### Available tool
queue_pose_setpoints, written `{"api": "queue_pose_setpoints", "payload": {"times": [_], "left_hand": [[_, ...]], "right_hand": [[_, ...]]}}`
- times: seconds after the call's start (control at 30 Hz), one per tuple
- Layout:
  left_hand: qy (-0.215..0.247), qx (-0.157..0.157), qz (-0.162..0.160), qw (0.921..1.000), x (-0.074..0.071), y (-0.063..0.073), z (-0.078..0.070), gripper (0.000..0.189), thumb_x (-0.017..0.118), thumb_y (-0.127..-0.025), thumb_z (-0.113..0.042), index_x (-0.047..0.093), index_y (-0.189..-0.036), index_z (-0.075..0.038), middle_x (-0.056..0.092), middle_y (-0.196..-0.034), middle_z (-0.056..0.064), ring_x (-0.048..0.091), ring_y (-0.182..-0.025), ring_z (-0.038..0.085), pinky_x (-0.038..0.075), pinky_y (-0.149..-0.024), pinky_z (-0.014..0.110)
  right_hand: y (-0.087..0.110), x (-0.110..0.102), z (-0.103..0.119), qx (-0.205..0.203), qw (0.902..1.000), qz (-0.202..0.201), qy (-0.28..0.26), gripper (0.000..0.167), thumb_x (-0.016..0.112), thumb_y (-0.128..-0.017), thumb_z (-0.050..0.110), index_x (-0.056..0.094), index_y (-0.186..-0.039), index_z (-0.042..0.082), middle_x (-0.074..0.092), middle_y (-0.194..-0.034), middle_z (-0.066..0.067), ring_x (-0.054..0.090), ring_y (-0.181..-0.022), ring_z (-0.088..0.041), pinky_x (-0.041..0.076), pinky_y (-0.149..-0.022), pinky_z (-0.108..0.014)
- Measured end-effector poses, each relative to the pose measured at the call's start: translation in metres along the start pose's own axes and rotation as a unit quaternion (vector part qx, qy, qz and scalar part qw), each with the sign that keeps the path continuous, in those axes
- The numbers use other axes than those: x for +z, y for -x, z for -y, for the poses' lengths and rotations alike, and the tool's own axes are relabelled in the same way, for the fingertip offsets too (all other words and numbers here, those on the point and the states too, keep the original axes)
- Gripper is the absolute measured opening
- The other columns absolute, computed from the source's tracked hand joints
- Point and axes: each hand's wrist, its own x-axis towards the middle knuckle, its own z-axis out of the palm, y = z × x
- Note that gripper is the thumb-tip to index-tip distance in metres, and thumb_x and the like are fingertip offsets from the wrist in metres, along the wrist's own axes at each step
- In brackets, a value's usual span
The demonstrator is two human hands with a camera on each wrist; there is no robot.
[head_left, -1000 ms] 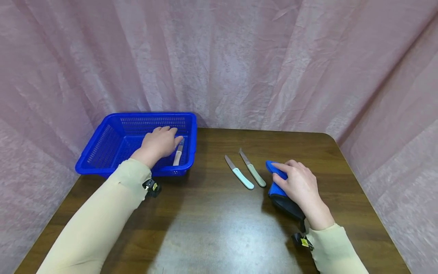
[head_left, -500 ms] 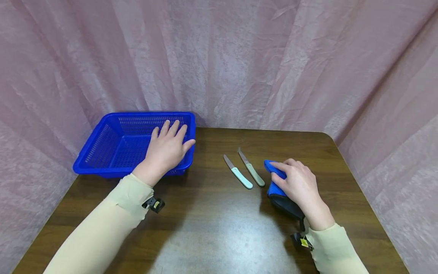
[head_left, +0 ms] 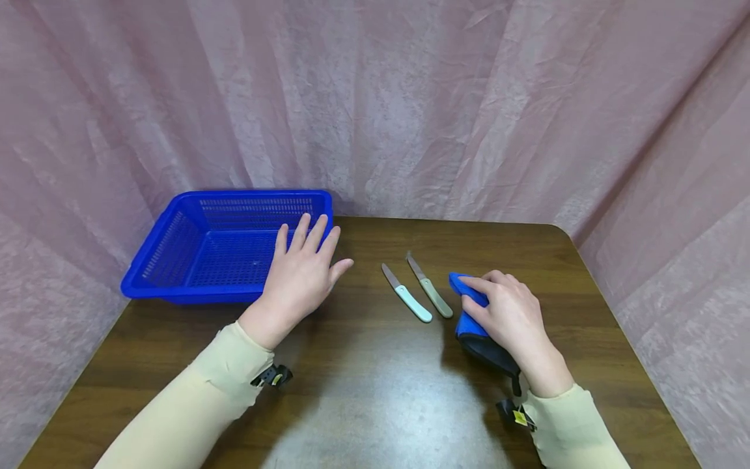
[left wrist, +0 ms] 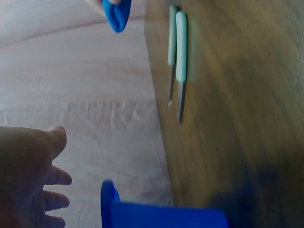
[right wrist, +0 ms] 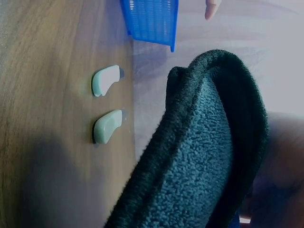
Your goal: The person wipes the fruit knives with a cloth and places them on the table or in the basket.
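Note:
My left hand [head_left: 300,277] hovers over the right front corner of the blue plastic basket [head_left: 193,290], fingers spread and holding nothing. In the left wrist view its thumb and fingertips stand apart from the basket wall [left wrist: 166,216]. My right hand [head_left: 511,311] grips a blue fabric pouch [head_left: 471,324] with a black-trimmed mouth; the right wrist view shows that mouth gaping, with fuzzy cloth [right wrist: 194,156] inside. Between the hands, a knife with a light blue handle [head_left: 414,305] lies beside a knife with a pale green handle [head_left: 436,298], blades pointing away to the back.
The wooden table [head_left: 363,391] ends at the back against a pink curtain [head_left: 398,117], which also hangs along the right side. The basket stands at the table's back left. My left hand hides the basket's right end.
My left hand has risen out of the basket, moved right and toward me, and its fingers have spread. A white-handled knife seen in the basket earlier is now hidden. The right hand stays put.

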Motion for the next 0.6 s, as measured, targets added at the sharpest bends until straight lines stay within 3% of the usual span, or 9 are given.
{"api": "queue_pose_setpoints", "payload": {"times": [0.4, 0.6], "left_hand": [[-0.004, 0.045, -0.027, 0.9986, 0.015, 0.016, -0.032, 0.066, 0.065, -0.109, -0.052, 0.060, -0.158, -0.008, 0.049, -0.168, 0.019, 0.037, -0.160, 0.044, 0.022, -0.127, 0.071], [0.012, 0.066, -0.011, 0.9977, 0.023, 0.024, -0.048, 0.065, 0.066, -0.109, -0.052, 0.060, -0.158, -0.010, 0.050, -0.167, 0.018, 0.036, -0.161, 0.041, 0.023, -0.126, 0.072]], "right_hand": [[0.005, 0.001, 0.001, -0.002, 0.9999, -0.010, -0.002, 0.038, 0.074, -0.101, 0.028, 0.079, -0.138, 0.020, 0.073, -0.118, -0.013, 0.067, -0.106, -0.038, 0.054, -0.085, -0.060], [0.006, 0.002, 0.001, 0.003, 1.0000, -0.008, -0.002, 0.039, 0.074, -0.101, 0.028, 0.079, -0.139, 0.020, 0.073, -0.119, -0.013, 0.067, -0.107, -0.038, 0.054, -0.085, -0.059]]}}
